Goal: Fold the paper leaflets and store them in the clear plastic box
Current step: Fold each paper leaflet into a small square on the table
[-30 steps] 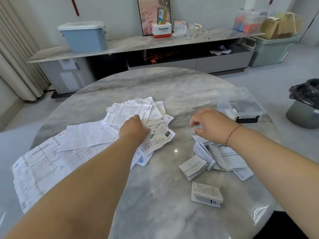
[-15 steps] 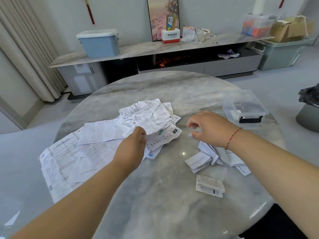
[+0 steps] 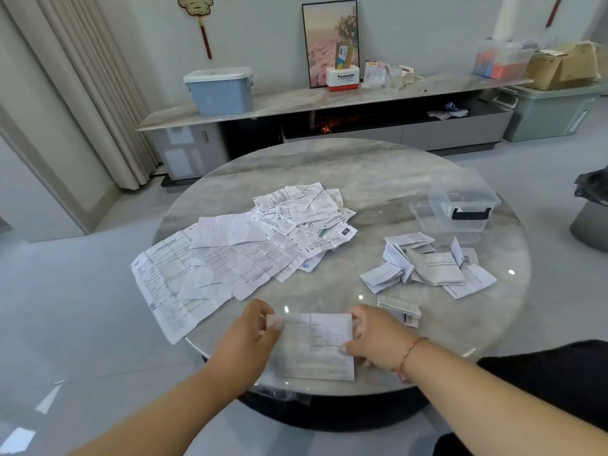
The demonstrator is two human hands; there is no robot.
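At the lower centre of the frame, both forearms reach in over the near rim of the round marble counter (image 3: 378,179), and the left hand (image 3: 250,330) and right hand (image 3: 373,335) each have their grip pinched on a side edge of one printed leaflet (image 3: 314,347) lying flat at the rim. Unfolded leaflets (image 3: 237,255) spread across centre-left, one overhanging the left edge. Folded leaflets (image 3: 431,266) cluster at right, just below the clear plastic box (image 3: 460,205) near the right rim, with bare marble between the piles.
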